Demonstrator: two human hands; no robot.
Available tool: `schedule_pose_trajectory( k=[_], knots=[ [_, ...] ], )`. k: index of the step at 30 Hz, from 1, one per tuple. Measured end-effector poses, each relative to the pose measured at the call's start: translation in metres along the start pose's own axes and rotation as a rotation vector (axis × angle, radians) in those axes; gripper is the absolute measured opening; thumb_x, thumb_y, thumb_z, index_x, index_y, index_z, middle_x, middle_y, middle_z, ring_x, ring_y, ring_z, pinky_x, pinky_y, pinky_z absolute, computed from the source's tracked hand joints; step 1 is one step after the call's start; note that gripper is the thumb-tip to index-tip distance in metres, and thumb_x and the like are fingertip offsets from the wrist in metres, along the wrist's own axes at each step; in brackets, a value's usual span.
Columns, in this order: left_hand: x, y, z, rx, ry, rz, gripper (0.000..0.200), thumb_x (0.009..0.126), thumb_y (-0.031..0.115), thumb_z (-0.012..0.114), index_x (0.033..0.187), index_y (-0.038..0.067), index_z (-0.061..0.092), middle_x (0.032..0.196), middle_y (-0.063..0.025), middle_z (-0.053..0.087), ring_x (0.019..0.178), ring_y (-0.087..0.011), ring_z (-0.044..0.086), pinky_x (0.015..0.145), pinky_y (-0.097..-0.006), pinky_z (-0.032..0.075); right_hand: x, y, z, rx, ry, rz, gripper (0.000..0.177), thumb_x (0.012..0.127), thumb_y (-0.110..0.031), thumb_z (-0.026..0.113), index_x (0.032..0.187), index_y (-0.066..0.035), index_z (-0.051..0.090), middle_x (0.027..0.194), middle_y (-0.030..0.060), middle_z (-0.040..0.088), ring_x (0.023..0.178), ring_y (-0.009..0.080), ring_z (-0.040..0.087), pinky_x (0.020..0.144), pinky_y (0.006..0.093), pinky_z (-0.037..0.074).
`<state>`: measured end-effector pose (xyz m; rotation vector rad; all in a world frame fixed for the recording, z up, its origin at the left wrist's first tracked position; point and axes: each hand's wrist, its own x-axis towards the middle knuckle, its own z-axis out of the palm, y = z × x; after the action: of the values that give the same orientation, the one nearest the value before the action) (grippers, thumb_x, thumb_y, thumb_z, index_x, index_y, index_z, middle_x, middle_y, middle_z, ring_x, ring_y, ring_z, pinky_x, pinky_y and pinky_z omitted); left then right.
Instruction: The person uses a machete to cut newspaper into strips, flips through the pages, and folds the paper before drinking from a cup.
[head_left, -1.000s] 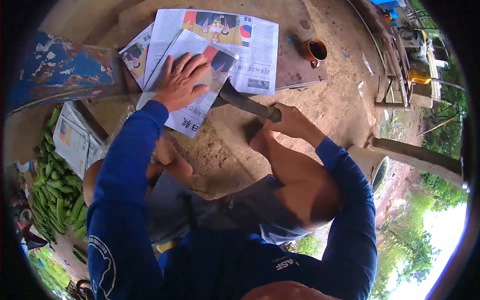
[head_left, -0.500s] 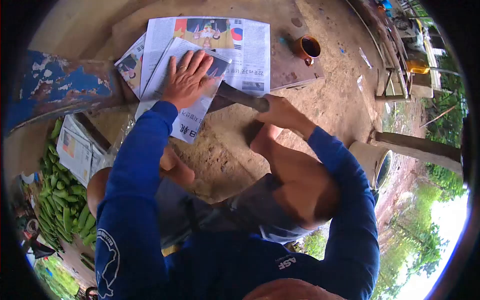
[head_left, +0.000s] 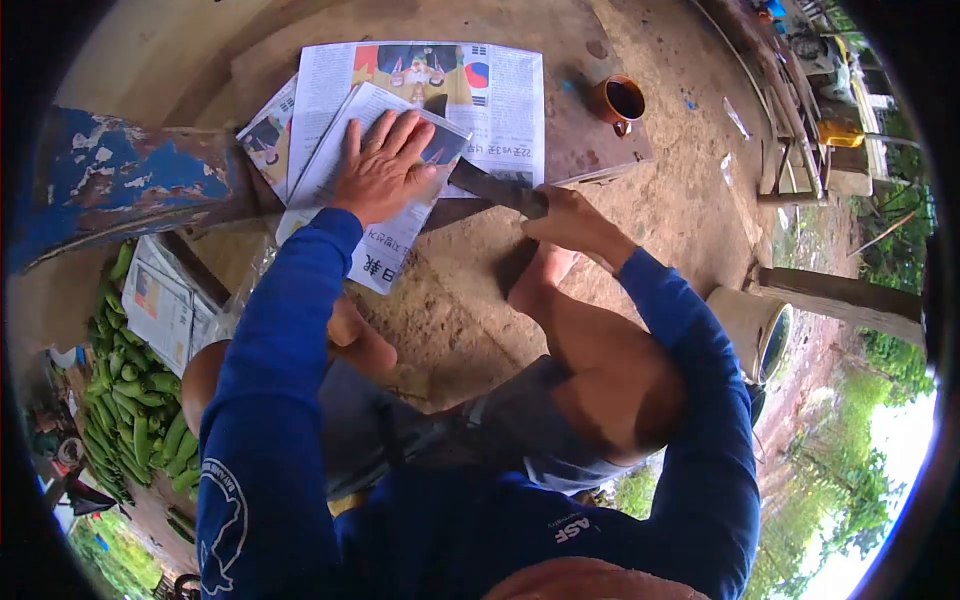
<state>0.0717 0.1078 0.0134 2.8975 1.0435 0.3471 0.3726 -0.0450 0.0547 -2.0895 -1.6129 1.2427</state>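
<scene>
My left hand [head_left: 385,168] lies flat with spread fingers on a folded newspaper [head_left: 392,235], pressing it onto more newspaper sheets on a low wooden table. In my right hand [head_left: 580,222] is a large knife [head_left: 490,188] with a wide dark blade. The blade runs in under or between the layers of the folded newspaper, so its middle is hidden. A dark tip shows past the paper's far edge. Beneath lies an open newspaper sheet [head_left: 515,85] with a colour photo, and another sheet [head_left: 268,145] sticks out at its left.
A brown mug [head_left: 618,101] of dark liquid stands on the table [head_left: 575,150] at right. Below left are a newspaper stack [head_left: 165,305] and a heap of green vegetables [head_left: 135,420]. A blue-painted board [head_left: 130,175] is at left, a pale bucket [head_left: 755,330] at right.
The knife's dark tip now shows beyond the far edge of the folded newspaper, where it was not visible before. My left hand stays on the paper. The whole view has shifted slightly.
</scene>
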Motion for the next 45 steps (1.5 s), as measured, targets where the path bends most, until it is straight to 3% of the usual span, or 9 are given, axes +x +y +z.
schedule_pose_trajectory(
  k=[4, 11, 12, 17, 20, 31, 33, 39, 45],
  knots=[
    [0.000, -0.002, -0.001, 0.016, -0.010, 0.083, 0.059, 0.102, 0.052, 0.047, 0.151, 0.020, 0.048, 0.162, -0.0025, 0.036, 0.149, -0.0277, 0.030, 0.117, -0.0679, 0.016, -0.042, 0.000, -0.025, -0.209, -0.061, 0.036, 0.046, 0.078, -0.030, 0.074, 0.114, -0.002, 0.068, 0.099, 0.0220, 0.073, 0.092, 0.0326, 0.072, 0.081, 0.0416, 0.056],
    [0.001, 0.000, 0.005, 0.000, -0.037, 0.067, 0.060, 0.102, 0.052, 0.047, 0.154, 0.022, 0.044, 0.164, -0.0013, 0.032, 0.152, -0.0287, 0.027, 0.120, -0.0686, 0.010, -0.016, 0.016, -0.004, -0.140, 0.011, -0.004, 0.050, 0.076, -0.028, 0.073, 0.118, -0.001, 0.067, 0.097, 0.0243, 0.072, 0.091, 0.0351, 0.072, 0.081, 0.0418, 0.056],
    [-0.001, 0.001, 0.005, -0.006, -0.041, 0.071, 0.060, 0.102, 0.052, 0.047, 0.154, 0.022, 0.044, 0.164, -0.0013, 0.032, 0.152, -0.0288, 0.026, 0.120, -0.0685, 0.009, -0.012, -0.003, -0.009, 0.034, -0.015, 0.033, 0.053, 0.074, -0.029, 0.072, 0.119, -0.001, 0.066, 0.097, 0.0264, 0.072, 0.092, 0.0360, 0.072, 0.082, 0.0428, 0.056],
    [0.003, 0.003, 0.004, -0.018, -0.055, 0.106, 0.060, 0.102, 0.052, 0.046, 0.155, 0.022, 0.044, 0.165, -0.0001, 0.031, 0.153, -0.0272, 0.024, 0.120, -0.0672, 0.009, -0.019, 0.034, -0.013, -0.239, 0.098, -0.090, 0.051, 0.074, -0.029, 0.073, 0.118, -0.002, 0.067, 0.096, 0.0242, 0.072, 0.090, 0.0410, 0.070, 0.082, 0.0427, 0.057],
    [0.000, -0.001, 0.004, -0.002, -0.004, 0.138, 0.061, 0.102, 0.054, 0.046, 0.153, 0.021, 0.046, 0.164, 0.0003, 0.032, 0.152, -0.0261, 0.024, 0.119, -0.0676, 0.012, -0.059, 0.014, -0.028, -0.210, -0.068, 0.111, 0.048, 0.075, -0.030, 0.075, 0.116, -0.006, 0.067, 0.098, 0.0237, 0.072, 0.093, 0.0404, 0.071, 0.083, 0.0446, 0.057],
    [0.004, 0.000, -0.002, -0.007, -0.055, 0.120, 0.061, 0.101, 0.055, 0.048, 0.152, 0.023, 0.047, 0.165, 0.0009, 0.032, 0.152, -0.0266, 0.026, 0.121, -0.0658, 0.011, -0.016, 0.020, -0.020, -0.188, 0.071, -0.049, 0.042, 0.076, -0.030, 0.075, 0.106, -0.002, 0.068, 0.097, 0.0253, 0.071, 0.092, 0.0403, 0.071, 0.080, 0.0452, 0.057],
    [0.002, 0.000, -0.001, -0.012, -0.042, 0.119, 0.061, 0.101, 0.056, 0.047, 0.152, 0.023, 0.047, 0.164, 0.0006, 0.033, 0.152, -0.0264, 0.027, 0.121, -0.0655, 0.011, -0.032, 0.020, -0.030, -0.212, 0.020, 0.091, 0.039, 0.077, -0.030, 0.076, 0.102, -0.002, 0.067, 0.094, 0.0243, 0.071, 0.091, 0.0385, 0.072, 0.079, 0.0444, 0.057],
    [0.001, 0.006, 0.001, -0.005, -0.011, 0.125, 0.062, 0.099, 0.055, 0.051, 0.151, 0.022, 0.048, 0.161, -0.0003, 0.037, 0.149, -0.0259, 0.029, 0.120, -0.0663, 0.015, -0.122, 0.052, -0.056, -0.232, 0.085, 0.162, 0.048, 0.074, -0.028, 0.078, 0.114, -0.004, 0.064, 0.096, 0.0235, 0.071, 0.093, 0.0370, 0.072, 0.082, 0.0437, 0.056],
    [-0.002, 0.001, 0.003, -0.008, 0.040, 0.113, 0.068, 0.097, 0.056, 0.054, 0.152, 0.017, 0.046, 0.164, -0.0037, 0.033, 0.150, -0.0268, 0.030, 0.122, -0.0626, 0.016, -0.032, 0.004, -0.052, -0.134, 0.232, 0.008, 0.058, 0.076, -0.034, 0.081, 0.117, 0.002, 0.062, 0.112, 0.0262, 0.069, 0.107, 0.0398, 0.067, 0.090, 0.0446, 0.055]
  ],
)
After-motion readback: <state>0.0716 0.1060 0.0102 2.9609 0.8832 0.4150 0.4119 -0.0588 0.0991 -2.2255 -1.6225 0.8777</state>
